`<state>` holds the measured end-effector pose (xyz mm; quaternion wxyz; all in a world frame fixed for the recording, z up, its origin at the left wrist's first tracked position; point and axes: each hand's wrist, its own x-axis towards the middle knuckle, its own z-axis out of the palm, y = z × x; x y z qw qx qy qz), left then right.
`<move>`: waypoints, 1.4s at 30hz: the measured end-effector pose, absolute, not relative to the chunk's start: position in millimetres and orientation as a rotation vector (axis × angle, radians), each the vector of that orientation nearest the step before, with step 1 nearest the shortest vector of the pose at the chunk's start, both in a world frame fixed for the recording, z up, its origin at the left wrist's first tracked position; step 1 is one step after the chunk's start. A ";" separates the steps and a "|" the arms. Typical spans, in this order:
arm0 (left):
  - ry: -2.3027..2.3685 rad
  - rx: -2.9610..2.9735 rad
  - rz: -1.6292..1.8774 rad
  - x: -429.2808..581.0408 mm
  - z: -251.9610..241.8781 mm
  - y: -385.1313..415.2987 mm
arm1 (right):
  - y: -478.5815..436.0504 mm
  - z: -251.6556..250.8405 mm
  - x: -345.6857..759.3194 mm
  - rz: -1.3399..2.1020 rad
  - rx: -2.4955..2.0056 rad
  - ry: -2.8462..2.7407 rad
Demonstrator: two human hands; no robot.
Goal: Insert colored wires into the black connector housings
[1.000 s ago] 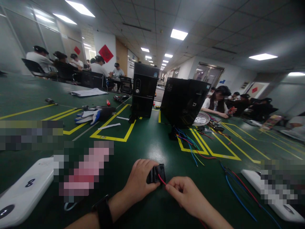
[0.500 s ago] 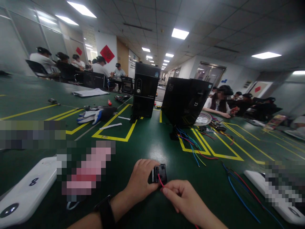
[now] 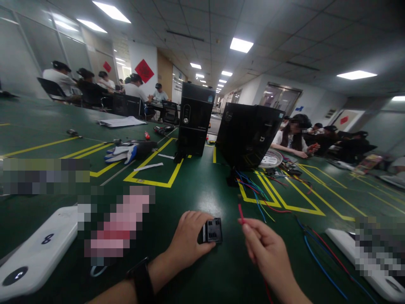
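Observation:
My left hand (image 3: 189, 234) grips a small black rectangular plastic block (image 3: 215, 230) with openings in its face, just above or on the green table; which of the two I cannot tell. To the right, my right hand (image 3: 264, 245) pinches a red wire (image 3: 241, 211) between thumb and forefinger. The wire's upper end points up and stands apart from the block, and its lower part trails below the hand. Fingers and palm hide the stretch of wire between.
Two black computer towers (image 3: 194, 122) (image 3: 249, 135) stand ahead. Loose colored wires (image 3: 257, 196) lie by the right one, near a white basket (image 3: 271, 158). Blue-and-white gloves (image 3: 122, 154) and paper strips (image 3: 148, 166) are left. White devices (image 3: 41, 249) flank both sides. A co-worker (image 3: 295, 135) sits opposite.
My right hand has drawn the red wire out of the black block, moving it right and upward. My left hand keeps its hold on the block, roughly where it was.

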<state>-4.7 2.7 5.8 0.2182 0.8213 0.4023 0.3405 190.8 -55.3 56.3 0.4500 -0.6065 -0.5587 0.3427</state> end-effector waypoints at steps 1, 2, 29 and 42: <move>1.112 2.270 0.939 -5.0 5.4 2.9 | -56.4 59.9 194.5 0.742 -1.453 -1.301; 1.110 2.267 0.935 -5.4 5.1 3.2 | -57.2 63.1 198.4 0.664 -1.405 -1.228; 1.378 2.165 0.925 -3.1 -2.0 7.2 | 85.5 114.1 256.4 0.444 -1.989 -1.817; 1.411 2.160 0.889 -1.1 -2.1 8.0 | 155.6 82.5 239.8 0.124 -2.430 -1.985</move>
